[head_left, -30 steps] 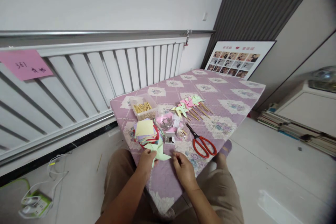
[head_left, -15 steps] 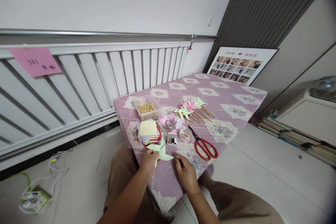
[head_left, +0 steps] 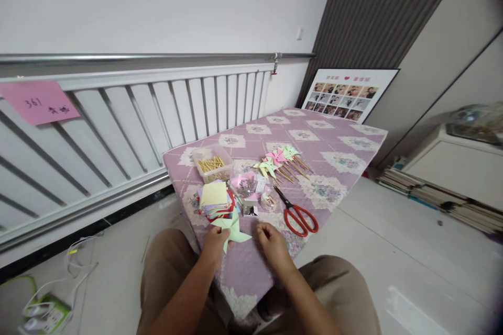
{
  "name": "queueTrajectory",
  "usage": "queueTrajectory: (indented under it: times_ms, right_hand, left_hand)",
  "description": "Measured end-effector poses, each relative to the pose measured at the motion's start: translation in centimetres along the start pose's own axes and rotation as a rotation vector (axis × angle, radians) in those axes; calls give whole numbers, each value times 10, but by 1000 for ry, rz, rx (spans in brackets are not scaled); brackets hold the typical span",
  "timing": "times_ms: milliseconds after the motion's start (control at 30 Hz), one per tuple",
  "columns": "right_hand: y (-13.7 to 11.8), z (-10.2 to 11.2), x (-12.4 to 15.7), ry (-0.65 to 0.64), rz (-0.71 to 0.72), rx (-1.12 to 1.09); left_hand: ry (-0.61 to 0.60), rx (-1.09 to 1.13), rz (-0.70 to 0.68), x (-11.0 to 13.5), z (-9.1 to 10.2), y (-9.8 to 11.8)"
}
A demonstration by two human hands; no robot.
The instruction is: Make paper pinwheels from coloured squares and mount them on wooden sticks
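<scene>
My left hand (head_left: 217,243) pinches a pale green paper pinwheel (head_left: 234,229) near its middle, over the near end of the table. To the right of the pinwheel, my right hand (head_left: 272,241) is closed with its fingers curled, apart from the paper; whatever it may hold is hidden. Just beyond the pinwheel lies a stack of coloured paper squares (head_left: 213,194), a yellow one on top. A small open box (head_left: 250,209) with dark bits stands beyond my hands, beside a small round container (head_left: 268,202). Red-handled scissors (head_left: 296,214) lie to the right of my right hand.
A clear plastic tub (head_left: 212,163) of short wooden sticks stands behind the paper stack. Several finished pinwheels on sticks (head_left: 279,161) lie farther back on the flowered tablecloth (head_left: 314,167). A bag of small metal pieces (head_left: 245,184) sits mid-table. A white radiator (head_left: 176,110) runs along the left.
The view has shifted slightly. My right hand has moved a little away from the pinwheel's tip and farther up the table. My left hand still holds the pinwheel, and my right knee has come inward.
</scene>
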State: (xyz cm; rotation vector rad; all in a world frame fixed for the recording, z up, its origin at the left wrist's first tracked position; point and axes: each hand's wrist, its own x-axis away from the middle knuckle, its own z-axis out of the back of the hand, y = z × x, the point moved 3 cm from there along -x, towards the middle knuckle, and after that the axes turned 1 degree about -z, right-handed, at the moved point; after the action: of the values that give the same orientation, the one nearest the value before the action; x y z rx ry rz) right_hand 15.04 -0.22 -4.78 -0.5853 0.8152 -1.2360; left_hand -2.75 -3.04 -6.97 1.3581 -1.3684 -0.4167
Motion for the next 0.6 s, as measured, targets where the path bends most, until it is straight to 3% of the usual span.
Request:
queueTrajectory:
  times_ms: [167, 300, 600]
  right_hand:
    - [-10, 4, -41, -65, 61, 120]
    - [-21, -5, -67, -196, 105, 253]
    - [-28, -25, -94, -450, -4, 551]
  left_hand:
    - [1, -8, 4, 0, 1, 0]
    - [-4, -25, 7, 1, 1, 1]
    - [-36, -34, 29, 0, -1, 1]
